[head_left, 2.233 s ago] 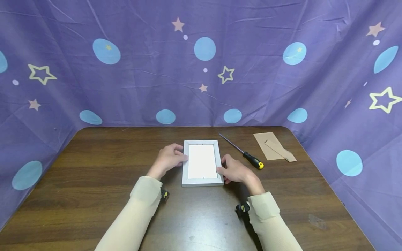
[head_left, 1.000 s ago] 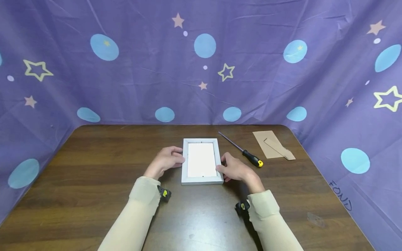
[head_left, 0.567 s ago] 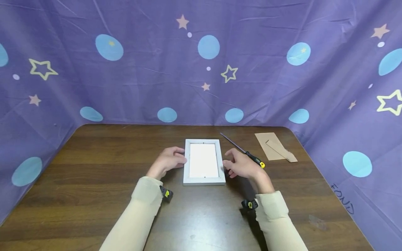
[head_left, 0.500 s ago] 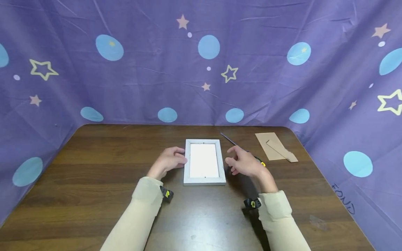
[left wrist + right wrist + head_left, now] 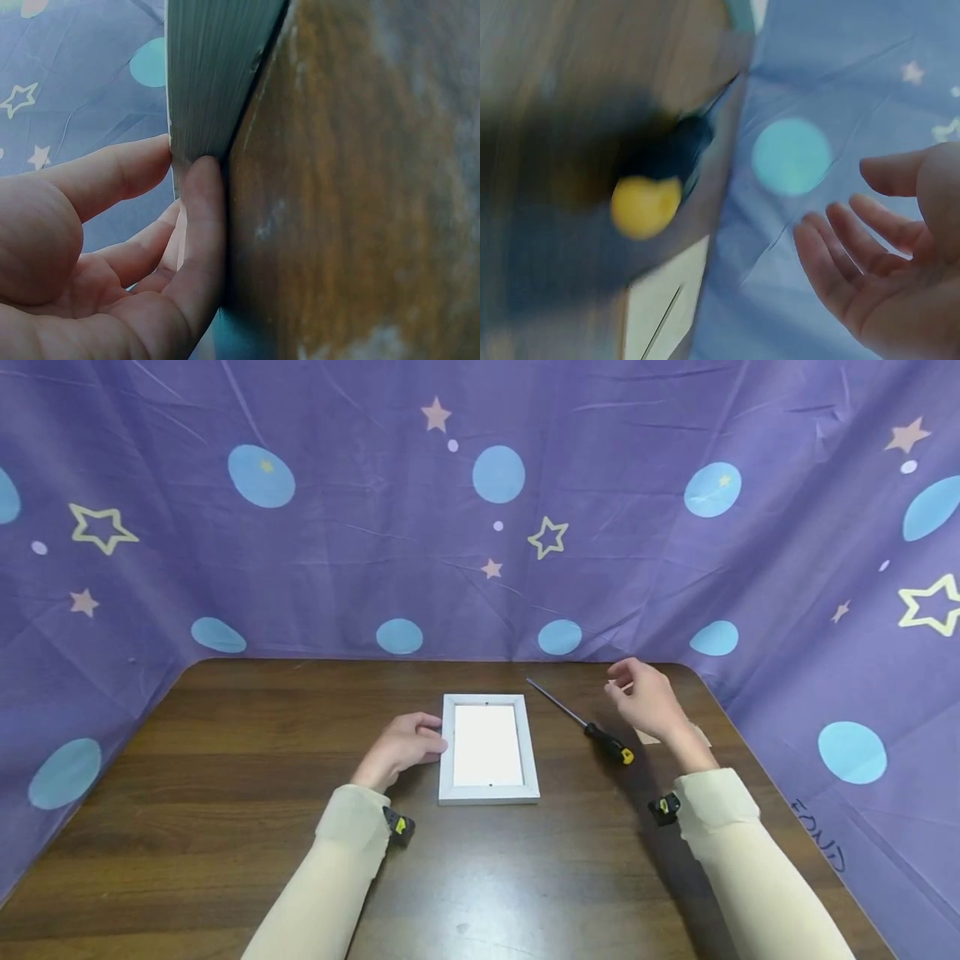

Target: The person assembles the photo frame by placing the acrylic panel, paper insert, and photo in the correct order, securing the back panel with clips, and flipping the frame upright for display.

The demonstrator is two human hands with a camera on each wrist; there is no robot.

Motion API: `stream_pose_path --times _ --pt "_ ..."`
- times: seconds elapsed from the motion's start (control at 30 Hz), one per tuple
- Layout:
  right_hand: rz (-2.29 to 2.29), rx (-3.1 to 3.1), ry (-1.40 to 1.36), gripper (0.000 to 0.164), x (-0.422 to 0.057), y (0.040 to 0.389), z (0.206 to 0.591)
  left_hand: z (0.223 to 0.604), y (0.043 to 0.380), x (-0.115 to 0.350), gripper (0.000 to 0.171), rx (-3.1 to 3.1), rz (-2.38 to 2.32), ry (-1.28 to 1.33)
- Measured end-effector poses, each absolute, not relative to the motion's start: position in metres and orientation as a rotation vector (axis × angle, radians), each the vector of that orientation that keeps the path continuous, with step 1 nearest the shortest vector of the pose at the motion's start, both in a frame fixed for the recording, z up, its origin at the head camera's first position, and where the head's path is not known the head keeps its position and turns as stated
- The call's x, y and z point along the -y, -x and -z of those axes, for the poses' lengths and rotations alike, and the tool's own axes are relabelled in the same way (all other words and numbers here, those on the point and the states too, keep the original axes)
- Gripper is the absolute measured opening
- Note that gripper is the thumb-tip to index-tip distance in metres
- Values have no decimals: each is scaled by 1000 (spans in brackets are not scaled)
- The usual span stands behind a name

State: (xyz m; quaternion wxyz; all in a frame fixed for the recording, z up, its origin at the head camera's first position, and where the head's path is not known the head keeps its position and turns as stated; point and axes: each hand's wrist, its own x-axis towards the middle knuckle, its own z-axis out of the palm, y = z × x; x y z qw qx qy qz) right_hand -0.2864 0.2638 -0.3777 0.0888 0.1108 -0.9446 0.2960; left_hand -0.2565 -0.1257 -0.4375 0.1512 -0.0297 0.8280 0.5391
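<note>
A light grey-white picture frame point(image 5: 489, 794) with a white middle lies flat on the wooden table. My left hand point(image 5: 399, 748) touches its left edge; in the left wrist view the thumb and fingertips of that hand point(image 5: 127, 270) rest against the frame's side point(image 5: 210, 82). Raised over the far right of the table, my right hand point(image 5: 647, 700) has loosely bent fingers with nothing in them. It covers most of the tan board point(image 5: 648, 737) beneath it in the head view. The right wrist view shows the palm point(image 5: 900, 300) and a corner of that board point(image 5: 656, 304).
Between the frame and my right hand lies a screwdriver point(image 5: 609, 743) with a black and yellow handle, its shaft pointing away to the left. A purple curtain point(image 5: 337, 560) with stars and blue circles hangs behind the wooden table point(image 5: 262, 760) and along its sides.
My right hand has let go of the frame's right edge and moved right and away, past the screwdriver, to above the tan board. My left hand stays at the frame's left edge.
</note>
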Motion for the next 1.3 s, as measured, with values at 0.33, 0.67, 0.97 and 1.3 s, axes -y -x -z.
stream_pose_path --times 0.33,0.67,0.97,1.3 --pt "-705 2882 -96 47 -310 304 396 436 254 126 51 -2373 -1561 82" --pt "-636 3043 118 74 -337 306 416 437 255 126 50 -2368 -1567 85" --pt "-607 3107 267 84 -346 303 429 437 255 125 50 -2355 -1590 80" --pt "-537 3143 285 78 -349 304 437 437 255 126 51 -2364 -1572 89"
